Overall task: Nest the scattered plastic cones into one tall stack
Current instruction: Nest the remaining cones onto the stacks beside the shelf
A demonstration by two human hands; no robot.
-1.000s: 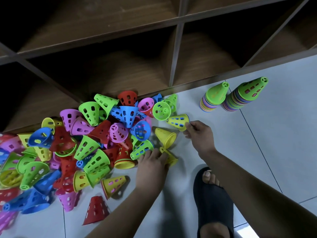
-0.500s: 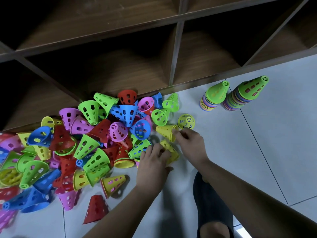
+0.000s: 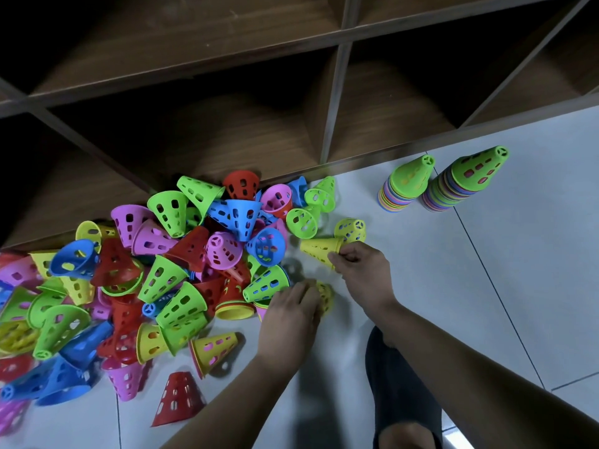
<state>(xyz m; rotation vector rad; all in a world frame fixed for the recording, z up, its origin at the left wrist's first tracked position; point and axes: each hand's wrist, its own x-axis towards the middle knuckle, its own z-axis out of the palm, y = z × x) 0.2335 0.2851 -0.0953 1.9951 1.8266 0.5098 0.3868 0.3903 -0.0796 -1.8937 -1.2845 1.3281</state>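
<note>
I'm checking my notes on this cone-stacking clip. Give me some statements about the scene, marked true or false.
1. The right hand grips a yellow cone. True.
2. Both finished stacks are topped by red cones. False: the shorter stack and the taller stack each end in a green cone.
3. A red cone sits on the floor apart from the pile. True.
4. The left hand holds a blue cone. False: its fingers lie on a second yellow cone.

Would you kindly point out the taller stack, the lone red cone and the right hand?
taller stack (image 3: 466, 186): head view, top cone's side
lone red cone (image 3: 180, 400): head view, side wall
right hand (image 3: 359, 270): head view, back of hand
</note>
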